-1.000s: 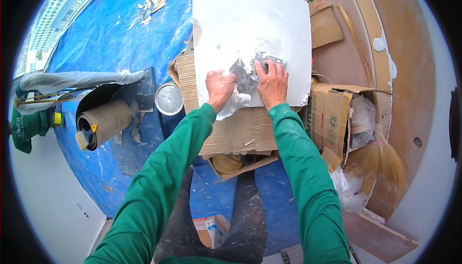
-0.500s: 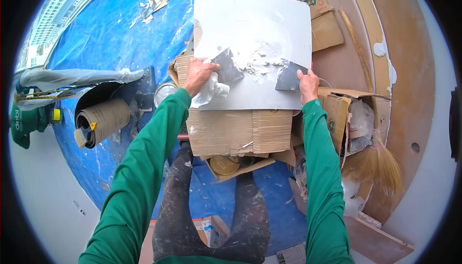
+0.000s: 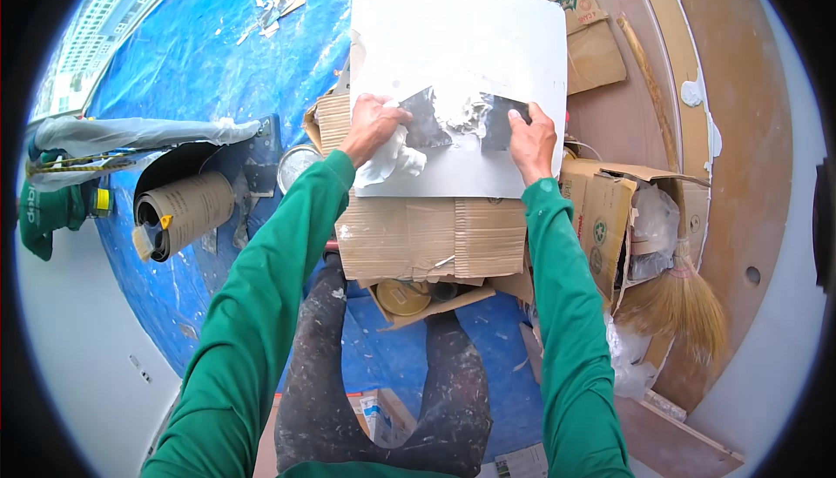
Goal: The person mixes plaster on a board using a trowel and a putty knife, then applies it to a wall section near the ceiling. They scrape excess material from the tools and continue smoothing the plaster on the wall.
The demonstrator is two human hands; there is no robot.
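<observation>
on the white board (image 3: 453,38), left hand (image 3: 373,128) and right hand (image 3: 533,143) are clamping left scraper (image 3: 424,121) and right scraper (image 3: 500,123), seemingly gathering white paste (image 3: 461,115), next needing level strokes.

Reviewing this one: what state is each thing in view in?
Left hand: gripping the left dark blade
Right hand: gripping the right dark blade
White paste: heaped between the blades
White board: lying over cardboard, paste-smeared
Carton at right: open, plastic inside
Brown roll: rolled up
</observation>
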